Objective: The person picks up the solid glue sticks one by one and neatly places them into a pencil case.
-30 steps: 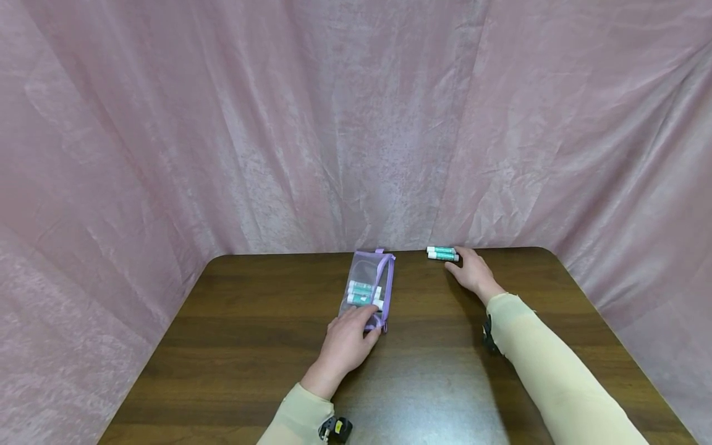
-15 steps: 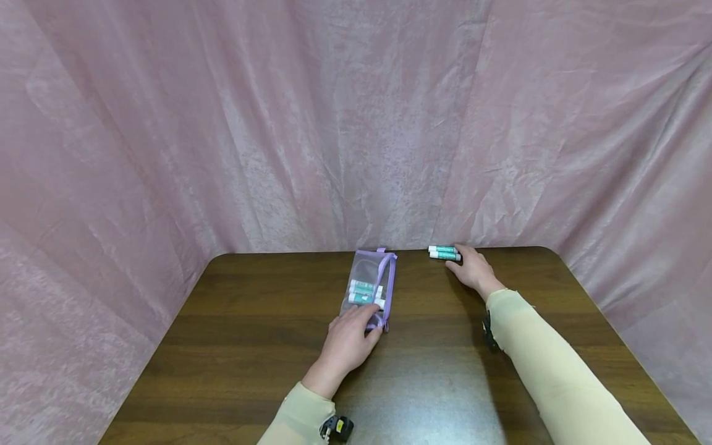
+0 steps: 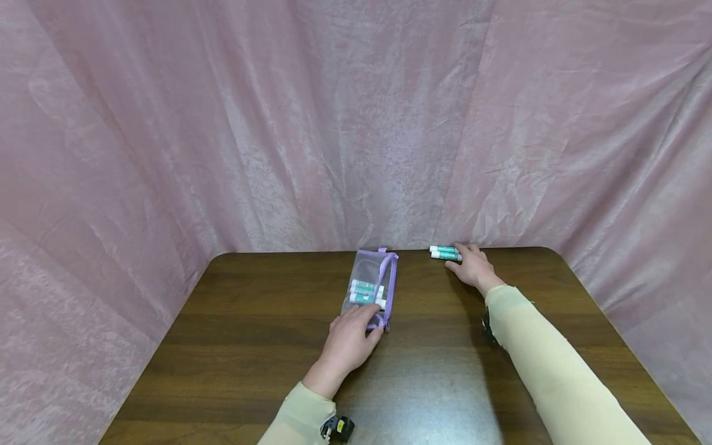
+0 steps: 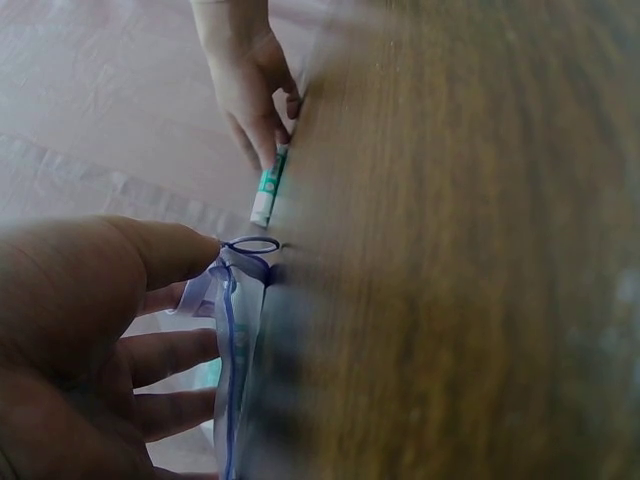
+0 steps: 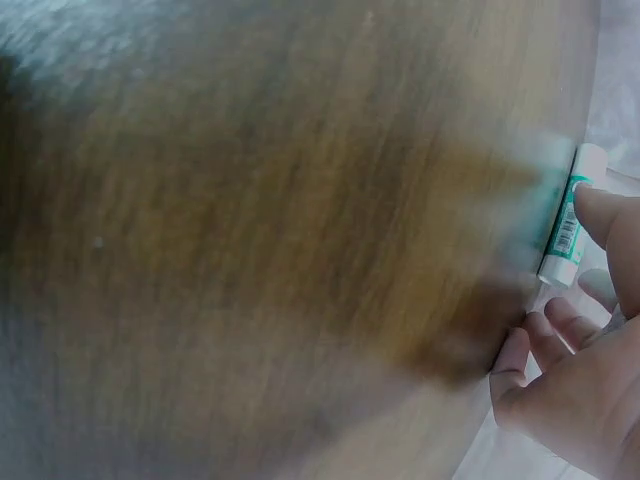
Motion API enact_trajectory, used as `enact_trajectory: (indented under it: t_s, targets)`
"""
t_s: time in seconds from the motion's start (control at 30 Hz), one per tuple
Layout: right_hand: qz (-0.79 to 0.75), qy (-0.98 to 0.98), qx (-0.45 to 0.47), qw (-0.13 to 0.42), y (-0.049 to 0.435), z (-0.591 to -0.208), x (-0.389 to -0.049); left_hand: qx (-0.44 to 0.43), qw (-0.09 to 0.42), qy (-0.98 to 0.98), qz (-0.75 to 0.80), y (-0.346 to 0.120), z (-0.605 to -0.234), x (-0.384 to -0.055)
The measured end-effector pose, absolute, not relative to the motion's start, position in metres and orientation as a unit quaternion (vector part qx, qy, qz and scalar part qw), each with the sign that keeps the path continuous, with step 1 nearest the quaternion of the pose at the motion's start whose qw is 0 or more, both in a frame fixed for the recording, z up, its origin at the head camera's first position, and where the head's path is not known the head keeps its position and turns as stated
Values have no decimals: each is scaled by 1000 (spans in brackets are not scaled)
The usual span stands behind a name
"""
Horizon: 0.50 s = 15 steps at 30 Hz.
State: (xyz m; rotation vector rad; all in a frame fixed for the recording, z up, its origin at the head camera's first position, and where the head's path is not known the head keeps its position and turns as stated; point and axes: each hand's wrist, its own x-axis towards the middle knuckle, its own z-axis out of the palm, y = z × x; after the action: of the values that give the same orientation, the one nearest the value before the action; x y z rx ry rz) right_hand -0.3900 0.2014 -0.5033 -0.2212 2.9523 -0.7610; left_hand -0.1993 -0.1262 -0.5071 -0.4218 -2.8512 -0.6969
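In the head view a see-through mesh zip pouch (image 3: 363,266) with purple trim lies on the table, with a few teal-and-white glue sticks (image 3: 364,288) inside. My left hand (image 3: 347,343) rests on its near end, fingertips on the mesh. In the left wrist view its thumb touches the pouch corner by the purple zipper pull (image 4: 252,244). Two more glue sticks (image 3: 444,252) lie side by side near the far edge. My right hand (image 3: 471,267) is at their right end, thumb on the near side. In the right wrist view the thumb overlaps one glue stick (image 5: 566,232).
The brown wooden table (image 3: 267,346) has rounded far corners. A pink velvet curtain (image 3: 356,123) hangs right behind its far edge and along both sides. A small black device (image 3: 336,428) is strapped to the left wrist.
The pouch and glue sticks appear a few pixels further right in the head view, as the view shifts slightly. Both hands stay nearly still.
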Motion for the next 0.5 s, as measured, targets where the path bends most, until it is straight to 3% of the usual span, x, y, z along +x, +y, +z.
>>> enact_trajectory:
  t_s: [0.5]
  targets:
    - [-243,967,-64,43,198,-504,-392,-145,90,-956,-238,-127,-505,-198]
